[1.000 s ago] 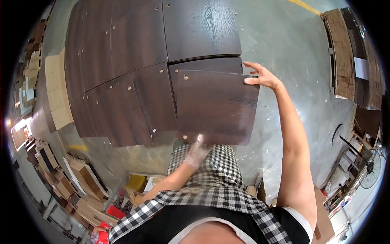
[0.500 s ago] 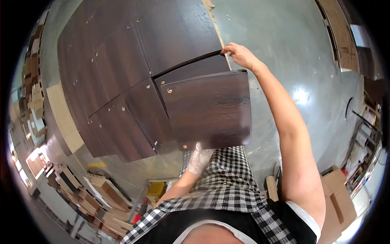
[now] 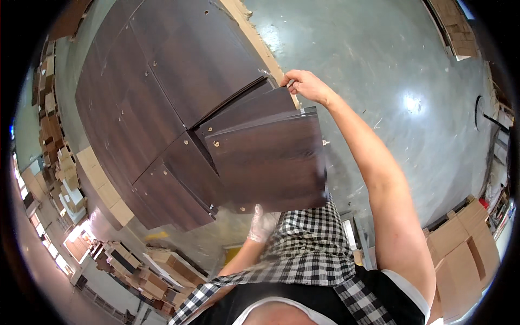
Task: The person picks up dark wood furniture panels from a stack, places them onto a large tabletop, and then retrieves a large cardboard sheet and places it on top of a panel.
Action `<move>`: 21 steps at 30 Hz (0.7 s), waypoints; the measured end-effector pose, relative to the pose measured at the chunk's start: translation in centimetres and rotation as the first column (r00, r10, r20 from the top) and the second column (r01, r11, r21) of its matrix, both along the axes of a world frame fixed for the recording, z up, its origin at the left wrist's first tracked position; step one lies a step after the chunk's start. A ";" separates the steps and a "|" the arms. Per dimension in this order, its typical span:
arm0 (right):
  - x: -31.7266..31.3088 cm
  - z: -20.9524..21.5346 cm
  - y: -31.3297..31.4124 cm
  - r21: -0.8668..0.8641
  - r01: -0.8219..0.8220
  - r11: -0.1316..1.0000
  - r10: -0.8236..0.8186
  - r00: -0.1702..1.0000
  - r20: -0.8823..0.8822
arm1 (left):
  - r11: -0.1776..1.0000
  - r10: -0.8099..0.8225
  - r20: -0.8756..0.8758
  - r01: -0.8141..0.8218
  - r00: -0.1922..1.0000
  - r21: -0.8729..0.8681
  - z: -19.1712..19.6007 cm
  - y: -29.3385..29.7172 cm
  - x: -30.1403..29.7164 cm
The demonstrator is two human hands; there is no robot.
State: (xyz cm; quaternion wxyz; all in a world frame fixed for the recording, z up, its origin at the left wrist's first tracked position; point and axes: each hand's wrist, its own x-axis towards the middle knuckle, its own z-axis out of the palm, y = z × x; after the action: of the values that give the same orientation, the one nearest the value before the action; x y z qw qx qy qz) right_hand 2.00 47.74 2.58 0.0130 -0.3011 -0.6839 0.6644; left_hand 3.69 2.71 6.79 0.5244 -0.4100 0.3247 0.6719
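A dark brown wood-grain panel (image 3: pixel 265 168) lies tilted at the near end of a wide spread of similar panels (image 3: pixel 184 59). Round hardware fittings show along its left side. My left hand (image 3: pixel 264 225), in a thin clear glove, grips its near edge, thumb on top and the other fingers hidden below. Just beyond, a second dark panel (image 3: pixel 249 111) is partly covered by the first. My bare right hand (image 3: pixel 307 86) pinches this second panel's far right corner, fingers bent together. A dark gap separates that panel from the one farther off.
A pale board edge (image 3: pixel 260 38) runs along the right side of the panels. Grey floor (image 3: pixel 346 49) stretches to the right. Cardboard boxes (image 3: pixel 463 265) stand at lower right, and stacked boards (image 3: pixel 173 265) at lower left. A checked apron (image 3: pixel 309 244) touches the near panel.
The view has turned a little, so the panels appear rotated. The gap beyond the second panel looks wider on the right. Both hands keep their places at the panel edges.
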 end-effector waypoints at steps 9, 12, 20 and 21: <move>0.2 -2.2 0.2 -0.247 0.070 0.966 -0.096 0.991 -0.093 | 0.991 -0.052 0.042 0.057 0.998 -0.119 1.1 1.6 -0.5; 0.6 -2.5 -0.2 -0.205 0.087 0.975 -0.105 0.991 -0.080 | 0.991 -0.062 0.016 0.063 0.998 -0.122 0.1 0.0 -0.7; 3.5 -2.1 -0.8 -0.155 0.181 0.971 -0.187 0.982 -0.023 | 0.993 -0.044 0.042 0.048 0.998 -0.111 -0.9 -1.5 -0.6; 3.3 -2.2 -0.8 -0.091 0.150 0.984 -0.156 0.986 -0.061 | 0.994 -0.046 0.024 0.048 0.999 -0.096 -1.0 -1.7 -0.7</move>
State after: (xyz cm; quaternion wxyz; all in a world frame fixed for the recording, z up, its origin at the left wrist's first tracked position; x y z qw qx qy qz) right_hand 5.26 46.97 0.43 0.0741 -0.3304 -0.6286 0.7002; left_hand 3.02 1.02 5.81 0.5230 -0.4343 0.3608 0.6384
